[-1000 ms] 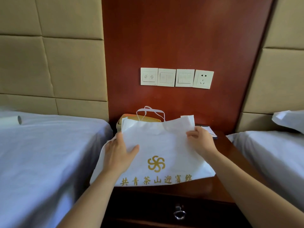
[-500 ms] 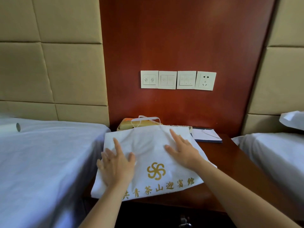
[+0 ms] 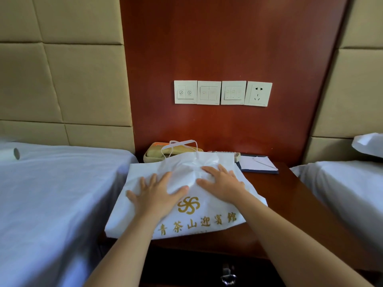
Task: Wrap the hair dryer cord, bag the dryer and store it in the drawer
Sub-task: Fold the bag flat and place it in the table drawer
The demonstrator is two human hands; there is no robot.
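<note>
A white drawstring bag [image 3: 207, 222] with a gold emblem and gold characters lies flat on the dark wooden nightstand [image 3: 290, 195]. Its gathered mouth and white cord loop point toward the wall. My left hand [image 3: 154, 192] presses flat on the bag's left half with the fingers spread. My right hand [image 3: 222, 182] presses flat on the bag just right of the bunched fabric. The hair dryer is not visible; whether it is inside the bag I cannot tell. The drawer's metal ring pull [image 3: 228, 277] shows at the bottom edge.
A beige telephone [image 3: 153, 153] sits behind the bag against the red-brown wall panel. A notepad [image 3: 257, 164] lies at the back right of the nightstand. Switches and a socket [image 3: 258, 93] are on the wall. White-sheeted beds [image 3: 51, 204] flank both sides.
One second ago both hands held the bag's top edge upright. They laid it down and now press it flat; the right hand has slid toward the gathered mouth.
</note>
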